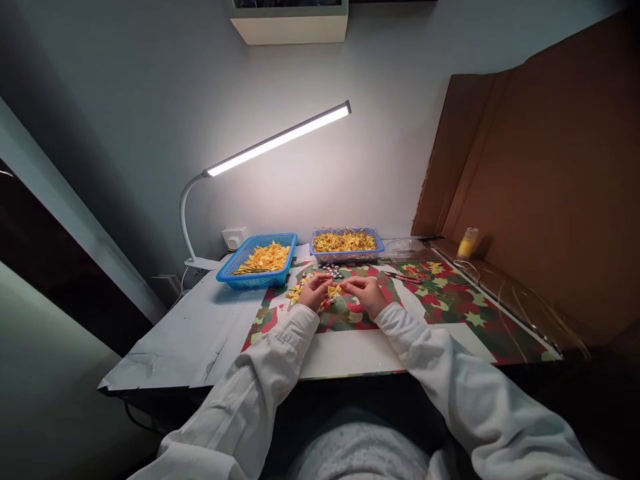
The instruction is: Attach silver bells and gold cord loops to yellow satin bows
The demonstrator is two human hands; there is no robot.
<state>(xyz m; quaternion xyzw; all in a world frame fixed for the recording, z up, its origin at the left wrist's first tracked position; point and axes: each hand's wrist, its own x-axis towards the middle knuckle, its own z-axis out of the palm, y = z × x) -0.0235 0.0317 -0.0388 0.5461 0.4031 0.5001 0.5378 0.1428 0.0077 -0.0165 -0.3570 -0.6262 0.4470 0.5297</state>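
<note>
A small yellow ribbon bow [335, 291] is held between my two hands above the patterned mat. My left hand [315, 292] pinches its left side, and my right hand [367, 295] has its thumb and fingers closed at the right side. Just below the bow is a small shiny silver piece [333, 301], perhaps a bell; whether it is attached I cannot tell. More yellow bows [294, 294] lie to the left of my left hand. Behind my fingers is a cluster of small silver pieces [336, 271], partly covered by my left hand.
A blue basket [230, 277] of yellow ribbon pieces stands back left, beside a second basket [347, 257] of yellow pieces with ties. Scissors-like red-handled tool [410, 278] and a yellow-filled bottle [468, 244] are to the right. A lit lamp [280, 141] hangs above; cardboard [540, 173] walls the right.
</note>
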